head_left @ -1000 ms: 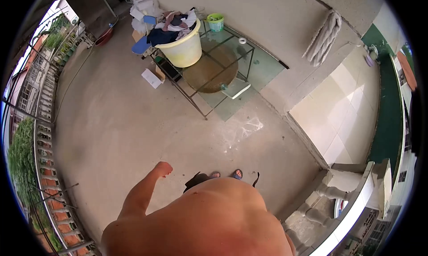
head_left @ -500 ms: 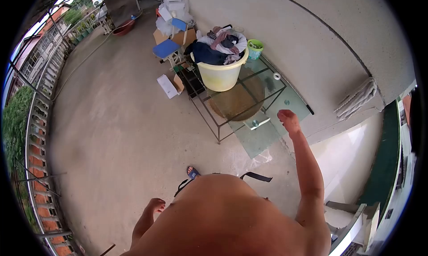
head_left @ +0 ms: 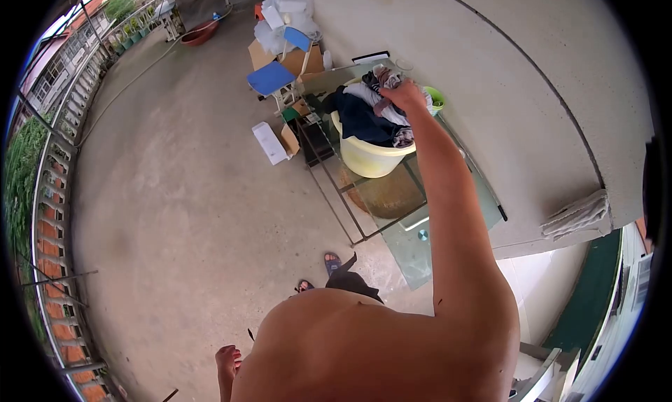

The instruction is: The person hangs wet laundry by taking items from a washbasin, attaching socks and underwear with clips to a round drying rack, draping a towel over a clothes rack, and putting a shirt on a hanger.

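A pale yellow tub (head_left: 371,158) stands on a glass-topped metal-frame table (head_left: 413,251), heaped with clothes. Dark blue cloth (head_left: 365,117) lies at its left, and white, pink and patterned pieces lie at its back and right. My right hand (head_left: 404,95) reaches over the tub, its fingers bent down onto the clothes near the back right; it seems to grip a pinkish garment (head_left: 382,106). Low at my left side hangs my left hand (head_left: 228,360), its fingers loosely curled and partly apart, touching nothing.
Behind the tub is a green bucket (head_left: 435,99). Left of the table are a blue chair (head_left: 271,78), an open white box (head_left: 270,143) and plastic bags (head_left: 283,25). A grey cloth (head_left: 575,216) hangs on the right wall. A balustrade (head_left: 47,220) runs along the left.
My right hand has moved from beside the table up and left onto the clothes in the tub. The view has shifted nearer the table. My left hand stays low.
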Demonstrator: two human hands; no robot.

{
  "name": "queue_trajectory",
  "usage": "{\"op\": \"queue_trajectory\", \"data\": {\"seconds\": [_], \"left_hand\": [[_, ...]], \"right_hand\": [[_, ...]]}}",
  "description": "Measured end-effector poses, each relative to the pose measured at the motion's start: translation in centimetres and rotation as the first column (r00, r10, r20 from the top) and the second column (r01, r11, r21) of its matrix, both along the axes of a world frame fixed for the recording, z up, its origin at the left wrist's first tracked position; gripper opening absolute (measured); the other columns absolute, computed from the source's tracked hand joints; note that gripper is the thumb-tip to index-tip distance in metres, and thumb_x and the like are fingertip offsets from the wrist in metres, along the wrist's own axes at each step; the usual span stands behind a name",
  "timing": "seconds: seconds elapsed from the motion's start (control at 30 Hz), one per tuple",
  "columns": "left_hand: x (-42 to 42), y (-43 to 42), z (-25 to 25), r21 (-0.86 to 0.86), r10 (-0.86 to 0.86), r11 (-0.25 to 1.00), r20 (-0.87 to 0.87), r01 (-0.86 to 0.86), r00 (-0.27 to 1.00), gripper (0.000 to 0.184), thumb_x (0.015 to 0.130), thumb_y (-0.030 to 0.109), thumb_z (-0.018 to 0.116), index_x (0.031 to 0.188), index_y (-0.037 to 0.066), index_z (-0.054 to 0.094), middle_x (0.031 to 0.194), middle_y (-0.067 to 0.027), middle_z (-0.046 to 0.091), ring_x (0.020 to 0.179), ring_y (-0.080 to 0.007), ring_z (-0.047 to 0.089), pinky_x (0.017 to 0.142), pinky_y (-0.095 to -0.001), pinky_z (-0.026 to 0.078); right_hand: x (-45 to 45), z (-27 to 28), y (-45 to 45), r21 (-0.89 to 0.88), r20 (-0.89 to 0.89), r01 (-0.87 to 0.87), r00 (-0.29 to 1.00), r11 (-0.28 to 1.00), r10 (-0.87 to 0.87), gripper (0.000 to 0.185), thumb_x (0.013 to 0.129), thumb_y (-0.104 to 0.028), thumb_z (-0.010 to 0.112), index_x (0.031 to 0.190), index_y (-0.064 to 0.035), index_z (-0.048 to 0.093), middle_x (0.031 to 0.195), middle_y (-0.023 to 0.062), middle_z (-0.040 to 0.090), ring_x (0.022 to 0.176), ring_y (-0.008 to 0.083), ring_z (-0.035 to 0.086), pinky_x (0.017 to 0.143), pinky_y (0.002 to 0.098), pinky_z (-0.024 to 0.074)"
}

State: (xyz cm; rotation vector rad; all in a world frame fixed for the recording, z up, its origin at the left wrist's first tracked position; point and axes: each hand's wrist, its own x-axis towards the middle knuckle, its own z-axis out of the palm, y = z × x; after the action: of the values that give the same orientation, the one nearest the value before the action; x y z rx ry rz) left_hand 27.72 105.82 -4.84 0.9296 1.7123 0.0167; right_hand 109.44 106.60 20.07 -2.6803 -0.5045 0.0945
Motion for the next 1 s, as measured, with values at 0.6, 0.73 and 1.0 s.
{"op": "queue_trajectory", "data": {"seconds": [0.6,0.73,1.0], "left_hand": [[17.0,6.0,2.1,0.091,-0.113,0.990,0.096,0.105,0.989,0.024,0.083,0.015,0.054,0.103,0.002,0.057,0.085,-0.0095,0.063,0.076,-0.0174,0.062,0.053,-0.0315,0.050],[20.4,9.3,3.0,0.147,-0.231,0.966,0.111,0.214,0.967,0.025,0.081,0.014,0.055,0.103,0.001,0.058,0.086,-0.0098,0.063,0.076,-0.0182,0.062,0.054,-0.0307,0.051],[28.5,11.9,5.3,0.225,-0.565,0.813,0.085,0.537,0.820,0.030,0.078,0.015,0.059,0.105,0.003,0.060,0.087,-0.0066,0.063,0.074,-0.0136,0.059,0.057,-0.0282,0.050]], "right_hand": [[12.0,-1.4,-3.9,0.654,-0.482,0.159,0.841,0.740,0.245,0.026,0.074,-0.010,0.058,0.096,0.0038,0.057,0.082,0.0107,0.064,0.072,0.0192,0.063,0.068,0.0327,0.0515],[12.1,1.3,-6.7,0.816,-0.540,0.278,0.680,0.507,0.497,0.016,0.079,-0.015,0.057,0.091,-0.0042,0.059,0.078,0.0069,0.064,0.067,0.0179,0.062,0.065,0.0315,0.0516],[12.9,3.6,-7.8,0.865,-0.501,0.352,0.569,0.357,0.652,0.017,0.079,-0.020,0.059,0.087,-0.0049,0.061,0.080,0.0063,0.065,0.068,0.0183,0.061,0.067,0.0334,0.0520]]}}
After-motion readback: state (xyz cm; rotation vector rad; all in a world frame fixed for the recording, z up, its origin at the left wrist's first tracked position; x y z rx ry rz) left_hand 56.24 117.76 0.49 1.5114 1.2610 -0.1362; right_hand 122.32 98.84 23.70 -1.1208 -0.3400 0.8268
